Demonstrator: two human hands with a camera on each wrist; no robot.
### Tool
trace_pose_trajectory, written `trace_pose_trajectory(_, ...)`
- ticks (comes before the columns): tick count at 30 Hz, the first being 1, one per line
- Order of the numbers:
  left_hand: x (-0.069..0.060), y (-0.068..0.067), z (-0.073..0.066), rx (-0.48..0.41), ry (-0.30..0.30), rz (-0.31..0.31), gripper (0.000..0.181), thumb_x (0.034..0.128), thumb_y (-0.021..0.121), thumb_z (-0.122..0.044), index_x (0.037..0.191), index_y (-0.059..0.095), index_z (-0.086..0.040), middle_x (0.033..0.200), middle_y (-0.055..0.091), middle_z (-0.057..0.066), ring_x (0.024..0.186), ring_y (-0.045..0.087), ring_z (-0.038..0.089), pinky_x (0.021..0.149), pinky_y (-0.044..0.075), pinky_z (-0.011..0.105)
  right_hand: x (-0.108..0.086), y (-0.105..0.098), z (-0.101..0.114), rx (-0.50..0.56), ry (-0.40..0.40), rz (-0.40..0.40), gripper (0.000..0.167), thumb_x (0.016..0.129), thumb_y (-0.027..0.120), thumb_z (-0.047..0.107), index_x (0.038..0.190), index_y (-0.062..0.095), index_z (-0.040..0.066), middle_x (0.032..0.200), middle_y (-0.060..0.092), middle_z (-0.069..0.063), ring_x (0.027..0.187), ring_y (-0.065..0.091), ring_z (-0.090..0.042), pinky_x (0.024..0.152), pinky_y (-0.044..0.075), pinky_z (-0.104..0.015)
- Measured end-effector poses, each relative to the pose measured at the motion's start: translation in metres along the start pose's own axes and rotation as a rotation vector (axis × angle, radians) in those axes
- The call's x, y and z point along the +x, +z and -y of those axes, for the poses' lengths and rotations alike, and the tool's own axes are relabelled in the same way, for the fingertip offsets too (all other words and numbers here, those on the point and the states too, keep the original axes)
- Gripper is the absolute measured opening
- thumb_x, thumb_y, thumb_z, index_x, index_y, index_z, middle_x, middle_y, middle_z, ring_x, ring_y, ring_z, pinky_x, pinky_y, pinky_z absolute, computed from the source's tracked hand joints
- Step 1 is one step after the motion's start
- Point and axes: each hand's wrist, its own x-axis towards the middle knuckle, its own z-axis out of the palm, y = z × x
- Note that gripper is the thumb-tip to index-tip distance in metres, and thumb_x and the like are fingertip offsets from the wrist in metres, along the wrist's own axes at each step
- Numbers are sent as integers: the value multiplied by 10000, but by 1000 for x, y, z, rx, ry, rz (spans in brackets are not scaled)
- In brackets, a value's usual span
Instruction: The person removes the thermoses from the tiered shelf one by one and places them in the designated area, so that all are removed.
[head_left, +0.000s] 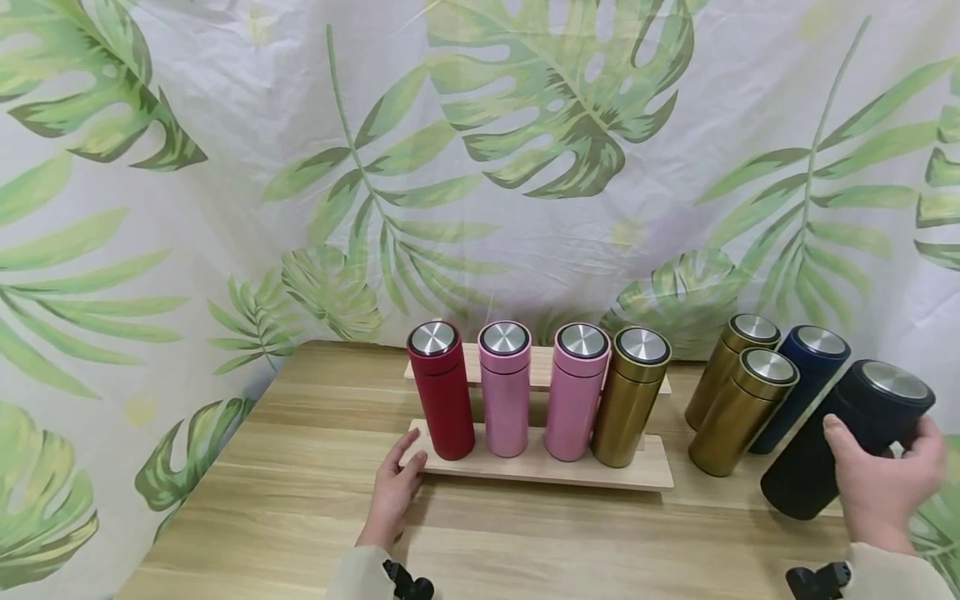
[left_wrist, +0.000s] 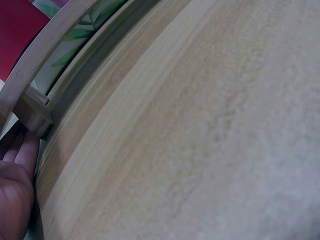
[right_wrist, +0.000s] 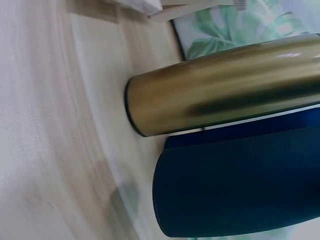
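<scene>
My right hand [head_left: 885,479] grips a large black bottle [head_left: 810,454] near its upper part, at the table's right side. The same dark bottle [right_wrist: 235,185] fills the lower right of the right wrist view, beside a gold bottle [right_wrist: 215,92]. My left hand [head_left: 396,487] holds the left end of a light wooden rack [head_left: 540,468], thumb and fingers at its edge. A red bottle [head_left: 444,400], two pink bottles [head_left: 507,400] and a gold bottle [head_left: 632,400] stand in a row on the rack's front board. In the left wrist view, the left hand [left_wrist: 17,185] is by the rack's end [left_wrist: 37,115].
Two gold bottles [head_left: 742,417] and a blue bottle [head_left: 806,383] stand on the wooden table [head_left: 315,467] between the rack and the black bottle. The rack's rear board [head_left: 540,367] is higher up, behind the row. A leaf-patterned cloth [head_left: 525,233] hangs behind the table.
</scene>
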Motion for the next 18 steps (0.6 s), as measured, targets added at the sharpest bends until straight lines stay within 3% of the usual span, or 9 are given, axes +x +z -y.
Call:
trace_pose_trajectory(5, -1, 0, 0, -2, 9, 1, 473, 921, 579, -263, 1372, 450, -197, 1399, 365, 112, 1091, 484, 224, 949, 449, 401, -1, 4, -8, -9, -7, 12, 653, 687, 758, 138, 1280, 493, 207, 1029, 421, 201, 942, 389, 56, 811, 334, -130)
trace_pose_trajectory(18, -1, 0, -1, -4, 12, 1, 463, 925, 573, -241, 1369, 452, -190, 1448, 316, 103, 1128, 470, 257, 956, 442, 435, -6, 10, -20, -50, -15, 76, 636, 721, 745, 163, 1299, 482, 160, 1040, 415, 193, 973, 414, 49, 931, 366, -155)
